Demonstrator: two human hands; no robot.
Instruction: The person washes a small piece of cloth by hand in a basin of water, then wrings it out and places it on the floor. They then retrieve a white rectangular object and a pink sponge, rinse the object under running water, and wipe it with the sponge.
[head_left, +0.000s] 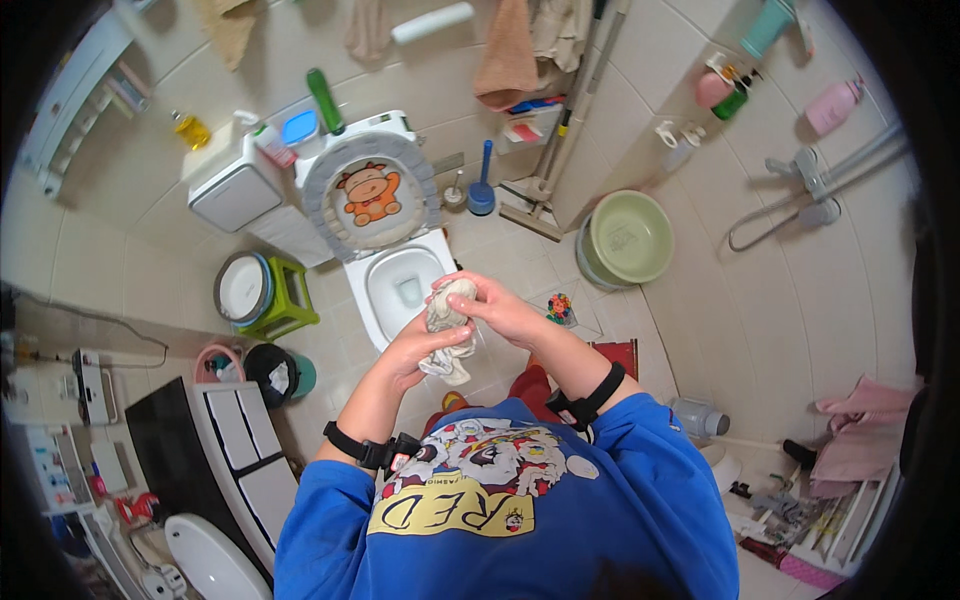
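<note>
A bunched off-white cloth (448, 319) is held between both hands, above the floor near the toilet's front rim. My left hand (420, 346) grips its lower left side, thumb across it. My right hand (491, 304) closes on its upper right part, with the thumb pressed on top. A loose end of the cloth hangs below the fingers. Just beyond the hands stands the toilet bowl (379, 281) with its seat raised, and the raised lid (371, 196) has a grey cover and an orange cartoon cow.
Left of the toilet are a green plastic stool (289, 300) with basins, a dark-lined bin (302, 375) and a cabinet (236, 435). A green basin (630, 236), a blue toilet brush holder (481, 199) and long-handled floor tools (559, 139) stand to the right. Behind, a green bottle (325, 101) rests on the tank.
</note>
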